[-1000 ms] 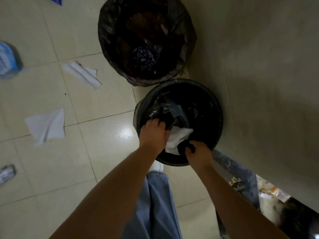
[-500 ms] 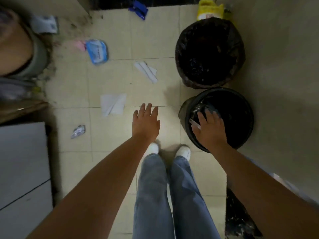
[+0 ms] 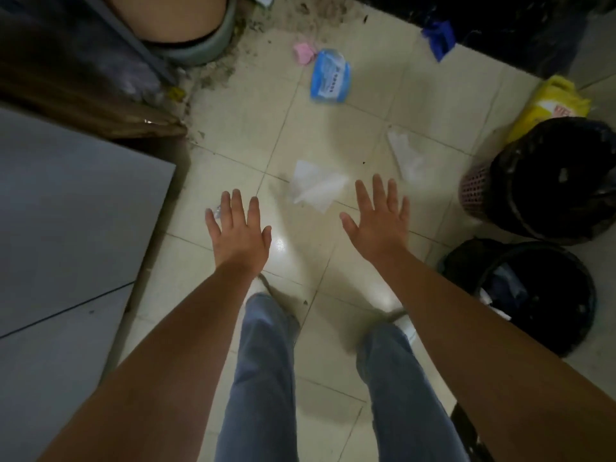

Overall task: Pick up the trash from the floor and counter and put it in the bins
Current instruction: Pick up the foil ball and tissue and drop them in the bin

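**Both hands empty over the littered floor**

Left hand (image 3: 238, 233) flat, fingers spread, palm down, holding nothing. Right hand (image 3: 378, 218) the same: open, fingers splayed, empty. Both hang above the tiled floor (image 3: 320, 121), ahead of the person's jeans (image 3: 263, 378).

Trash on the floor:
- White tissue (image 3: 315, 190), crumpled flat, lying between the two hands and just beyond the fingertips.
- Clear wrapper (image 3: 405, 156), farther out, beyond the right hand's fingers.
- Blue packet (image 3: 330, 81), well beyond the tissue, with a pink scrap (image 3: 304, 54) just beside it on the left.
- Small foil scrap (image 3: 218, 212), mostly hidden behind the left hand's fingers.
- Blue rag (image 3: 438, 38) at the far edge near a dark wall base.

Bins at right: near bin (image 3: 573, 315), black liner, with white paper and dark plastic showing inside. Far bin (image 3: 546, 178), also black-lined, with a pink mesh wall showing on its left side. A yellow bag (image 3: 550, 105) sits behind the far bin.

At left, a grey tabletop (image 3: 66, 211); dirt and grit are strewn along the floor beyond its corner. Picture is motion-blurred; finer detail of the trash is not readable.
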A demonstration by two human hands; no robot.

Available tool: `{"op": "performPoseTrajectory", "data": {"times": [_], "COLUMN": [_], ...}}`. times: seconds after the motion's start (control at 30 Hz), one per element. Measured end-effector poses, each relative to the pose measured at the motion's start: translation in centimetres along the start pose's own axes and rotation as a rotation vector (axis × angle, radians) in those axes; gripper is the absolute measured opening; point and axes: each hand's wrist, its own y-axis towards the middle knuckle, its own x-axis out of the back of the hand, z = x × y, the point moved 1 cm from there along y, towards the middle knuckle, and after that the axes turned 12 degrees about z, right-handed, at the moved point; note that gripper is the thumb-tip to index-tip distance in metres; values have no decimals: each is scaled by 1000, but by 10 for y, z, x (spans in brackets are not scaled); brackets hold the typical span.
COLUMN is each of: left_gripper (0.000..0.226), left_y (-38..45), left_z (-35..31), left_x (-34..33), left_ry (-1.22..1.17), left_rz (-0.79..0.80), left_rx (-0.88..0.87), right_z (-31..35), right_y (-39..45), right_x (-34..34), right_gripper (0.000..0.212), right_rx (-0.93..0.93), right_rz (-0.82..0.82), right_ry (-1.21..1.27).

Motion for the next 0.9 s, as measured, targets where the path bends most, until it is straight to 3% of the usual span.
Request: {"op": "performPoseTrajectory", "data": {"times": [0.1,0.23,0.57,0.7,0.8,0.9], "left_gripper": [62,61,62,57,45,36], "left_y": [35,82,285,354,373,378], "left_z": [62,96,100,105,115,122], "left_x": [-15,-41,-178,-232,-250,-248], "left_ry": [-41,-131,-224,-217,-198,-208], "left_rz": [-12,-24,12,-153,-297,-334], "left_rx": [46,43,74,-33,-80,-95], "right_z": [67,105,93,77,72,71], "right_y": [32,86,298,371,386,392], "right_x": [-14,-36,-154,-195,-201,-199], "right_gripper": [63,65,60,40,18,22], "right_rx": [32,39,103,376,423,412], "right_rz": [5,6,-18,-203,-247,-215], "right_ry": [-44,-113,-240,-347,-430,-428]}}
